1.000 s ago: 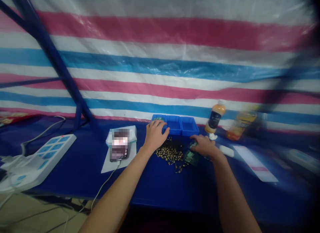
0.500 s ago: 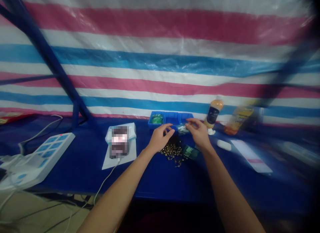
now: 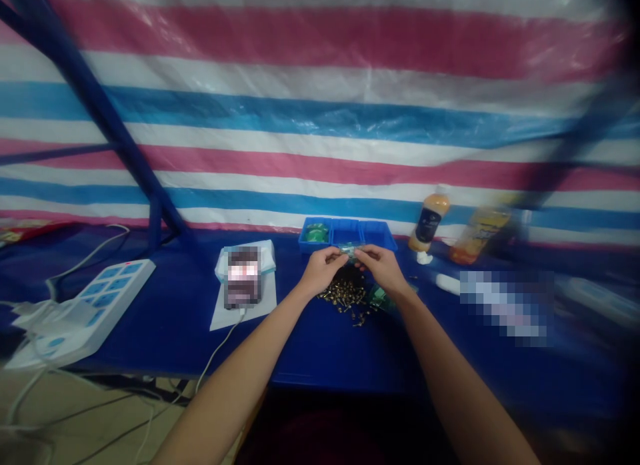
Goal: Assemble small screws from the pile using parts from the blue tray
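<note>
Between my left hand (image 3: 320, 270) and my right hand (image 3: 384, 268) is a small clear plastic bag (image 3: 350, 252), pinched by the fingers and thumbs of both. What is inside the bag is too blurred to name. Just below my hands lies a heap of small brass-coloured screw-like pieces (image 3: 346, 296), partly dark at the top. Green plastic packets (image 3: 381, 297) rest to the right of the heap, half covered by my right wrist. Behind my hands stands a blue three-compartment tray (image 3: 345, 224); its left compartment contains a green packet (image 3: 317, 234).
Two drink bottles, one dark-labelled (image 3: 429, 222) and one orange (image 3: 477, 237), stand at the right behind a crumpled tissue (image 3: 424, 258) and a white case (image 3: 448, 284). At left, a charging phone (image 3: 243, 278) lies near a white power strip (image 3: 107, 298). A striped sheet (image 3: 300, 118) hangs behind the table.
My hands have come together. My right hand has moved left with the small bag, and my left hand has closed on it too.
</note>
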A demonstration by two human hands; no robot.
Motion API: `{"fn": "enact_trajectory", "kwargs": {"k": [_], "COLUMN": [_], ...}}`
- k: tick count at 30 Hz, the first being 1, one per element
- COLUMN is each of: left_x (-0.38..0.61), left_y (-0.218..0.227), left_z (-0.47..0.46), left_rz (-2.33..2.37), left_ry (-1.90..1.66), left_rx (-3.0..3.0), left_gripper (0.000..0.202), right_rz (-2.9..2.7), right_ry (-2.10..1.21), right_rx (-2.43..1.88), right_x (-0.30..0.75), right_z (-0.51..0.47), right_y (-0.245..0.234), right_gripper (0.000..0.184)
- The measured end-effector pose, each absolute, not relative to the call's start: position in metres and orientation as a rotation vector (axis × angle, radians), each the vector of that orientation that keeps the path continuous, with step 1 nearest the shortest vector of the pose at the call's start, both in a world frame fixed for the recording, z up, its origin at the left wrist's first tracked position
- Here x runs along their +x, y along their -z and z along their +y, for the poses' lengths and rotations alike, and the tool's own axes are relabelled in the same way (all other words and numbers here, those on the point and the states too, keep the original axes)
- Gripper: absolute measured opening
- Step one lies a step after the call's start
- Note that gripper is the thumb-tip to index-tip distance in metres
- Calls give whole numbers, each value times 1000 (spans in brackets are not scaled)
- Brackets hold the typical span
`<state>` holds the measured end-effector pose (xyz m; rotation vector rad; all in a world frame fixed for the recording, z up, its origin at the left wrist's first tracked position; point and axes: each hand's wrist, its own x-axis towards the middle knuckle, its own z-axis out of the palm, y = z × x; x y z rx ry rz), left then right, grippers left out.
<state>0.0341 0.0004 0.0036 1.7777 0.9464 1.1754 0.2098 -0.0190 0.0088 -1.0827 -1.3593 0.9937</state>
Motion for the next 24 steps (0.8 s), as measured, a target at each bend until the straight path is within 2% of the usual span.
{"fn": "enact_trajectory", "kwargs": {"k": [9,24], "left_x": [33,31], "left_y": [-9,-12], "left_z": [-1,-1], "left_rz": [981,1016], "left_ry": [-1200,-1173], "left_rx": [1853,1943], "left_gripper": [29,28], "right_rz": [-1364,-1376], "right_ry": [-933,-1028], "right_rx": [-1064,-1029], "right_x": [207,204], "right_z": [-20,-23], "right_y": [-7,-9], "right_gripper": [35,39]}}
